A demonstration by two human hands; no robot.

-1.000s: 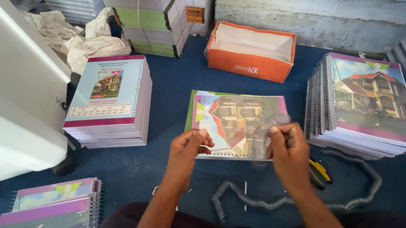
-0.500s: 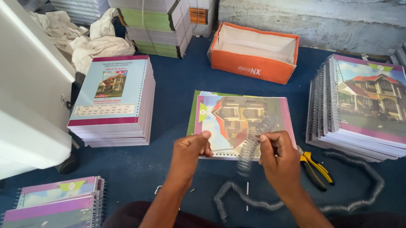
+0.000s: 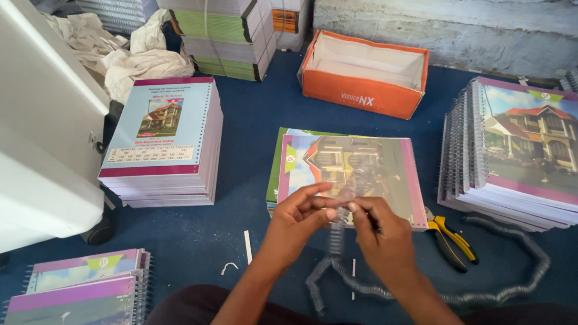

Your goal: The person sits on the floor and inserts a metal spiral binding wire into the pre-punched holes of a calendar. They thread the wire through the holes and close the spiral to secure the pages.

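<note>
Both hands meet at frame centre over the near edge of a notebook (image 3: 365,169) lying flat on the blue floor (image 3: 249,138). Left hand (image 3: 296,220) pinches the top end of a grey spiral binding coil (image 3: 336,240) between thumb and fingertips. Right hand (image 3: 384,235) pinches the same coil end from the 3 o'clock side, remaining fingers curled in. The two hands touch at the fingertips. The coil hangs down from the pinch, then trails along the floor toward 3 o'clock in a long loop. Yellow-handled pliers (image 3: 451,238) lie on the floor just beside the notebook's near right corner. At 9 o'clock a stack of notebooks, back covers up (image 3: 162,137). At 3 o'clock a taller stack of bound notebooks (image 3: 534,149). At 12 o'clock an open orange box (image 3: 364,75). At 7 o'clock more spiral-bound notebooks (image 3: 82,291). At 10 o'clock a white machine housing (image 3: 20,132), crumpled cloth (image 3: 124,50) behind it.
</note>
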